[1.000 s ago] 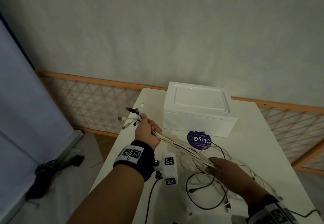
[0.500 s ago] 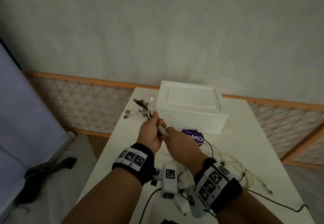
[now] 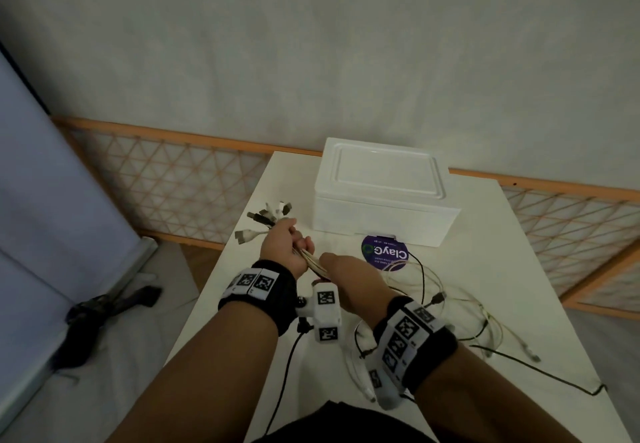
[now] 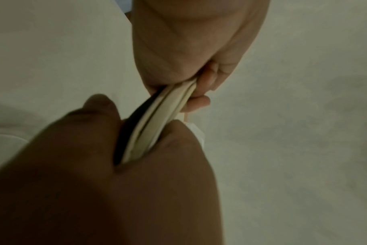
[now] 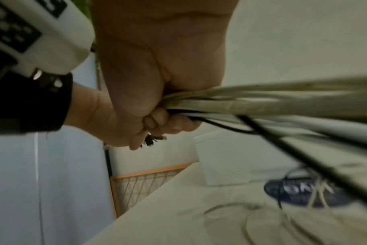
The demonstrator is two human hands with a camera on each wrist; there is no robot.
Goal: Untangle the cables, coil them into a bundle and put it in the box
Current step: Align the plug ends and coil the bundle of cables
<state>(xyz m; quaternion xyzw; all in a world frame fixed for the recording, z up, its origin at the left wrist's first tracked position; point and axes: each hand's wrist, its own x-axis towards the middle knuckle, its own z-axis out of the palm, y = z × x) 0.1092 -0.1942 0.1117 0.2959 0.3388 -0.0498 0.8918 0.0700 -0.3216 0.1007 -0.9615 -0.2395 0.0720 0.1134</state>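
Observation:
My left hand (image 3: 282, 245) grips a bundle of white and black cables (image 3: 313, 264) above the table's left side. Their plug ends (image 3: 266, 219) fan out beyond its knuckles. My right hand (image 3: 341, 272) grips the same bundle right beside the left. In the left wrist view the cables (image 4: 155, 126) run between the two fists. In the right wrist view the cables (image 5: 262, 102) stream off to the right from my right hand (image 5: 157, 58). The white box (image 3: 381, 196) stands at the table's far end with its lid on.
Loose cable ends (image 3: 485, 318) trail over the white table (image 3: 519, 269) to the right of my arms, one black lead reaching the right edge. A round purple label (image 3: 384, 253) lies in front of the box. An orange lattice rail (image 3: 173, 179) runs behind the table.
My right hand left the loose cables on the table, slid up along the bundle and now grips it next to the left hand. The left hand has kept its hold.

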